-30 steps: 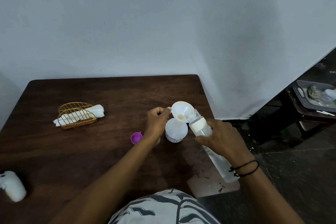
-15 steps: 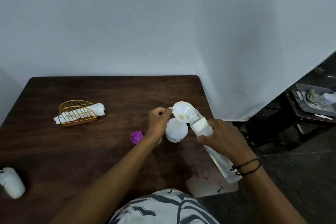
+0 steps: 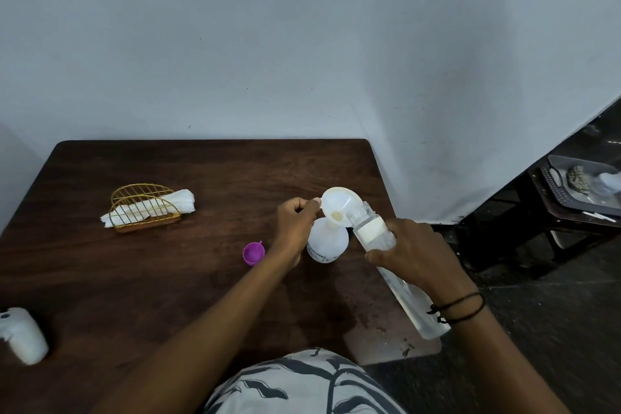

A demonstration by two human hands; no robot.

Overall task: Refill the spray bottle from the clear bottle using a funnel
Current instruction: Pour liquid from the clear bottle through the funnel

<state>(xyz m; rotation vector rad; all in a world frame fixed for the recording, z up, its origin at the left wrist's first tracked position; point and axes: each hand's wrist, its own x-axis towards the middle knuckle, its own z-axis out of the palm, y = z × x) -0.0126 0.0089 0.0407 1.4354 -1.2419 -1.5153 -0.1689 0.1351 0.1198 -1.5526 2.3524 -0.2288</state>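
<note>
White funnel [image 3: 339,205] seated in the spray bottle [image 3: 327,242], centre frame on the bench [image 3: 168,279], pinched by left hand [image 3: 295,222]; right hand [image 3: 413,252] grips the tilted clear bottle [image 3: 369,228], pouring under way; next, a steady tilt.

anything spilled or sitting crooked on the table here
Yes: small wet-looking specks dot the table's near right corner, below the tilted clear bottle, possibly drips. The funnel leans in the spray bottle, steadied by the left hand. The purple cap lies loose beside them.
</note>
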